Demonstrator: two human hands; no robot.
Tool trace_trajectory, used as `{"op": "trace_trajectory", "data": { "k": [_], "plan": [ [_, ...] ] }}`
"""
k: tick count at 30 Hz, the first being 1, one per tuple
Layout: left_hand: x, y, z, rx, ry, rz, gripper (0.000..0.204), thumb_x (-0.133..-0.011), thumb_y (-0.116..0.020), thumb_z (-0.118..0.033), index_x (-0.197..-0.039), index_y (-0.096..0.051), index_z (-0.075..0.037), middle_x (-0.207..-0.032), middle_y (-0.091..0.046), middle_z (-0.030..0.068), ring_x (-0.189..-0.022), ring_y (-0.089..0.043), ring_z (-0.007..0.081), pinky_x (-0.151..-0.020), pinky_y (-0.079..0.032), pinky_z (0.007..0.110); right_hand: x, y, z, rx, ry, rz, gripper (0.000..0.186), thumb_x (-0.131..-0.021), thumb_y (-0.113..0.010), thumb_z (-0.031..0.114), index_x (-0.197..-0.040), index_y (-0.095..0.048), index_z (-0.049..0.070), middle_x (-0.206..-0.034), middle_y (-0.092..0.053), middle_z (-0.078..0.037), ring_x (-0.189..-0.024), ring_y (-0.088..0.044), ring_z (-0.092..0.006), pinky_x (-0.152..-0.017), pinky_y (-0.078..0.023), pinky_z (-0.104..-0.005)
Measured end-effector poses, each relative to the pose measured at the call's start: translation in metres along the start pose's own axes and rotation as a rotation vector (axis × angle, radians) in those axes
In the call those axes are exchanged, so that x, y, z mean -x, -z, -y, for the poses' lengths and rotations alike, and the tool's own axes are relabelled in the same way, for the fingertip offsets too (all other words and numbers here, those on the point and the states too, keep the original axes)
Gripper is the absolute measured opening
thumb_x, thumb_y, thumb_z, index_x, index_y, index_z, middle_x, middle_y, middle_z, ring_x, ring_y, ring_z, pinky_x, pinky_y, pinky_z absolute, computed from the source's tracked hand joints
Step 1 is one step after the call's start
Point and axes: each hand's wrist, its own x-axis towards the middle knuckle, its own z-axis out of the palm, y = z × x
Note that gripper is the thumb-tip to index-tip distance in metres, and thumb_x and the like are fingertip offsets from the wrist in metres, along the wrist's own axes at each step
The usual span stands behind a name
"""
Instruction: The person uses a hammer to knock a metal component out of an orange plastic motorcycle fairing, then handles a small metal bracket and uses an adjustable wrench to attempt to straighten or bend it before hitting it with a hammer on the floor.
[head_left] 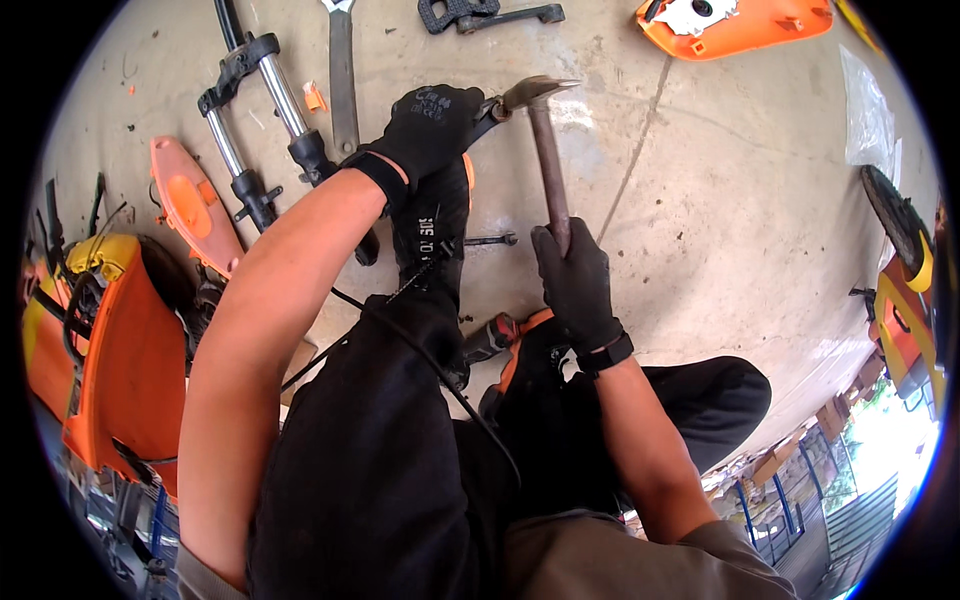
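Observation:
My right hand (580,290), in a black glove, is closed round the lower handle of a claw hammer (548,160). The hammer stands with its head up and its claw toward the right. My left hand (432,125), also gloved, grips a short dark metal bar with a rounded end (490,122); the glove hides the rest of it. The hammer head meets or overlaps the bar's end; I cannot tell whether they touch. Below my left hand is my black shoe (432,225). A thin metal tool (490,240) lies on the floor beside it.
At left lie a suspension fork (280,95), a large wrench (342,80) and orange panels (195,205). A pedal with its crank arm (510,18) and an orange cover (735,30) lie ahead. A red-and-grey power tool (490,338) is between my feet. Clear plastic (868,110) lies at right.

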Motion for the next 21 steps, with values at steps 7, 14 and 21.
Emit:
{"op": "trace_trajectory", "data": {
  "k": [7, 14, 21],
  "plan": [
    [-0.006, 0.004, -0.001, -0.034, 0.004, 0.036, 0.007, -0.082, -0.058, -0.012, -0.087, -0.06, -0.008, -0.077, -0.066, 0.0193, -0.078, -0.065, 0.0413, -0.068, -0.049, 0.051, 0.001, -0.006, -0.005, -0.055, 0.11, -0.101, 0.023, -0.095, -0.062, 0.022, -0.089, -0.053, 0.001, -0.06, -0.058, -0.009, -0.049, -0.059, -0.0188, -0.048, -0.045, -0.0346],
    [0.0, 0.002, 0.0, -0.016, -0.032, 0.042, 0.008, -0.081, -0.059, -0.012, -0.087, -0.06, -0.007, -0.077, -0.065, 0.0202, -0.078, -0.064, 0.0422, -0.068, -0.049, 0.051, 0.011, 0.008, 0.008, -0.022, 0.101, -0.124, 0.023, -0.095, -0.062, 0.022, -0.089, -0.053, 0.001, -0.06, -0.06, -0.01, -0.051, -0.061, -0.0201, -0.049, -0.046, -0.0365],
    [-0.002, -0.004, 0.006, -0.031, -0.044, 0.01, 0.007, -0.081, -0.058, -0.013, -0.085, -0.06, -0.007, -0.075, -0.065, 0.0199, -0.077, -0.065, 0.0414, -0.068, -0.049, 0.051, -0.007, -0.003, -0.018, 0.228, 0.217, -0.15, 0.025, -0.095, -0.063, 0.023, -0.088, -0.053, 0.001, -0.06, -0.06, -0.01, -0.051, -0.062, -0.0194, -0.05, -0.048, -0.0364]
  ]
}}
